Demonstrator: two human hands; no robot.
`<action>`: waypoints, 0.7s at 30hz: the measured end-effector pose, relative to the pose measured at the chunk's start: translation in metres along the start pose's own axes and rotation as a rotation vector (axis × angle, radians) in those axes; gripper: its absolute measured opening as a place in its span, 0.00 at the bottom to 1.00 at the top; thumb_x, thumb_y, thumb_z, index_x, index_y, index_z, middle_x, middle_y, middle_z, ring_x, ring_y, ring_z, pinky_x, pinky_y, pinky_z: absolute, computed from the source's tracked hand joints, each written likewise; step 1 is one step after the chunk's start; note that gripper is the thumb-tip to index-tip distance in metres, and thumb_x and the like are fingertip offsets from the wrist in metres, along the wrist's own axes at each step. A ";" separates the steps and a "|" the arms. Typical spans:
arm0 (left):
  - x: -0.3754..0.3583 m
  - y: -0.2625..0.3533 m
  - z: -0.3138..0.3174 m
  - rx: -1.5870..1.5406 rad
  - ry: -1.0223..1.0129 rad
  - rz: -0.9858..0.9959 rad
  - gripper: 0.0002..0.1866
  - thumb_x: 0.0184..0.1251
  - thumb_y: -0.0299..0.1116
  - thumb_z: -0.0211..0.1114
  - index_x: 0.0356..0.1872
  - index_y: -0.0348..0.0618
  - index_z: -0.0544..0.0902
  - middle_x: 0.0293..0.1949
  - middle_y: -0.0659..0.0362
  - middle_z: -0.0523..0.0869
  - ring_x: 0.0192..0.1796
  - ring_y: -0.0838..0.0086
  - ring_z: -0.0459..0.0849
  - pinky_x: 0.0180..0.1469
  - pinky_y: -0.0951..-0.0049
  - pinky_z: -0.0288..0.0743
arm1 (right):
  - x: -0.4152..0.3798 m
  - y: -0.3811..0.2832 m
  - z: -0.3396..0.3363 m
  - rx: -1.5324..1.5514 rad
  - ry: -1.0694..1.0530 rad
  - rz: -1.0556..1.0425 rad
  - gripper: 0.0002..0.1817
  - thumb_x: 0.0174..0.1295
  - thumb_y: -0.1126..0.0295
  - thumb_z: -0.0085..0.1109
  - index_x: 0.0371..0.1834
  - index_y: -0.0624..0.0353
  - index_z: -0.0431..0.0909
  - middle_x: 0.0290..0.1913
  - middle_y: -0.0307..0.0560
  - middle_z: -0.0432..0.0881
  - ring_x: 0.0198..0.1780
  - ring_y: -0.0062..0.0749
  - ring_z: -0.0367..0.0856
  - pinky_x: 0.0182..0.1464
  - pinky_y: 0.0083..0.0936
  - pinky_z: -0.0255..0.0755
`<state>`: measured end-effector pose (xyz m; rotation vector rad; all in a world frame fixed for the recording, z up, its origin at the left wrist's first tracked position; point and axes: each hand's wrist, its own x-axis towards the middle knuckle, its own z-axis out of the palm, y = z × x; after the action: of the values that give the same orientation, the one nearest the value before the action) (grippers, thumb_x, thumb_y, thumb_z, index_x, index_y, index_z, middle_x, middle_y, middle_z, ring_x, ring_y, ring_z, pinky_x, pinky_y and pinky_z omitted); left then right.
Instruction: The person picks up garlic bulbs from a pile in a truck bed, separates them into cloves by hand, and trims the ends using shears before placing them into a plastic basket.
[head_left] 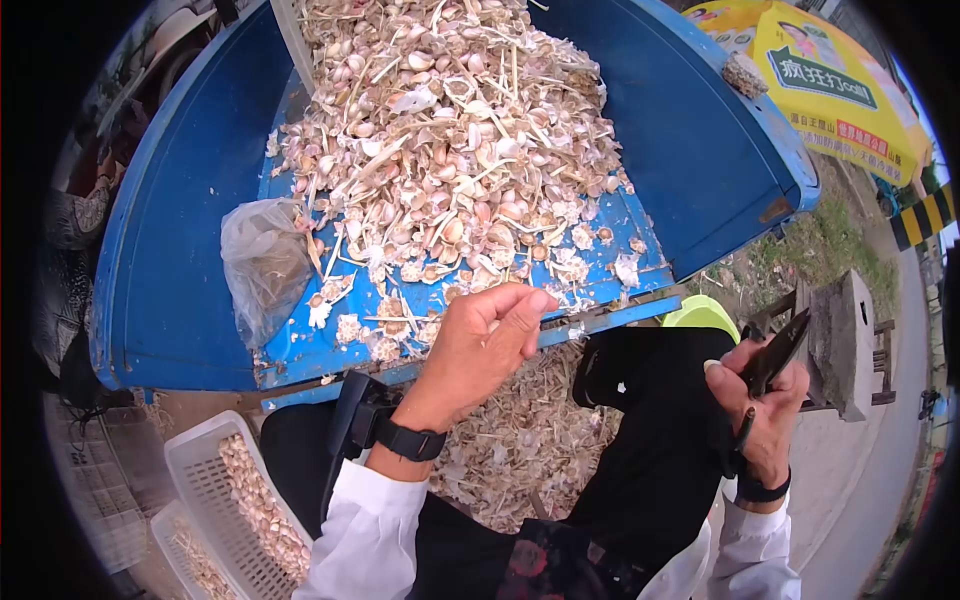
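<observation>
My left hand [482,342], with a black band at the wrist, hangs over the front edge of the blue metal tray [190,300]. Its fingers are curled and closed; something pale shows in the curl, too little to name. Beyond it rises a big heap of garlic cloves [450,160] mixed with dry stalks and skins. Over on the right, above my dark-clothed leg, my right hand [765,395] is wrapped round dark pruning shears [775,355]. Their blades point up and away.
A tied plastic bag [265,265] lies on the tray's left. White perforated baskets [205,465] with peeled-looking cloves stand at lower left. Skins and stalks [535,450] cover the ground between my legs. A lime-green container [703,313], a concrete block [842,345] and a yellow printed sheet [825,85] are right.
</observation>
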<state>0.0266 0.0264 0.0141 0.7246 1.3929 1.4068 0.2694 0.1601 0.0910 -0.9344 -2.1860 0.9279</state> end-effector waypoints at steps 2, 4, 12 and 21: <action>0.020 -0.010 -0.018 0.143 0.245 0.128 0.13 0.72 0.38 0.60 0.41 0.38 0.85 0.23 0.65 0.80 0.23 0.86 0.75 0.24 0.84 0.65 | -0.002 0.035 -0.040 0.007 0.177 0.304 0.12 0.55 0.71 0.70 0.26 0.62 0.74 0.21 0.31 0.70 0.25 0.15 0.65 0.28 0.18 0.59; 0.033 -0.024 -0.039 0.720 0.339 0.212 0.12 0.72 0.36 0.60 0.43 0.36 0.84 0.24 0.63 0.81 0.26 0.82 0.77 0.28 0.77 0.70 | 0.002 0.056 -0.062 -0.285 0.123 0.269 0.10 0.54 0.74 0.68 0.28 0.64 0.73 0.22 0.31 0.69 0.27 0.16 0.64 0.30 0.18 0.59; 0.012 -0.011 -0.041 0.254 0.149 -0.146 0.14 0.72 0.38 0.62 0.43 0.35 0.85 0.22 0.68 0.76 0.23 0.86 0.69 0.24 0.83 0.62 | 0.076 -0.003 0.040 -0.147 -0.285 -0.108 0.12 0.49 0.77 0.70 0.29 0.66 0.73 0.21 0.48 0.73 0.23 0.29 0.68 0.29 0.26 0.66; 0.001 -0.021 -0.063 -0.089 0.219 -0.081 0.13 0.72 0.38 0.63 0.43 0.37 0.85 0.28 0.67 0.79 0.26 0.88 0.72 0.23 0.88 0.60 | 0.147 0.016 0.216 -0.235 -0.300 -0.277 0.10 0.49 0.72 0.68 0.28 0.63 0.75 0.24 0.58 0.79 0.27 0.55 0.78 0.32 0.37 0.72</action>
<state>-0.0265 0.0011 -0.0161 0.4616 1.4996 1.5085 0.0338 0.2030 -0.0150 -0.5978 -2.6425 0.7255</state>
